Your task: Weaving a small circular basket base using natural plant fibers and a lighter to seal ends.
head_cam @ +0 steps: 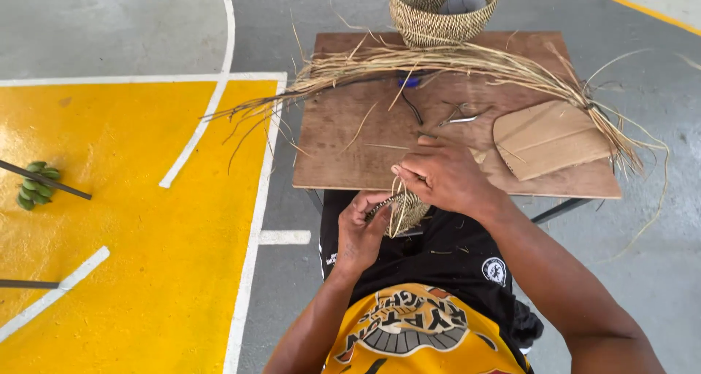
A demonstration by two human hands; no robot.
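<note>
Small round woven straw piece point(406, 212) was gripped in closed left hand point(363, 232) w/ right hand point(445, 175) pinching thin straw strand point(400, 199); best kept tight, I judged.

We hold a small woven piece point(406, 212) over our lap near the middle of the view, our left hand point(361, 232) gripping it from seven o'clock while our right hand point(444, 175) pinches a pale strand point(401, 199) at its top edge from one o'clock. Just beyond our hands stands a brown wooden board point(343, 140), with a long bundle of dry straw point(438, 62) lying across its far side and a folded piece of cardboard point(549, 137) at three o'clock. A finished woven basket point(438, 16) sits at twelve o'clock on the board's far edge, and at nine o'clock a bunch of small green bananas point(36, 185) lies on the yellow painted floor point(146, 235).
</note>
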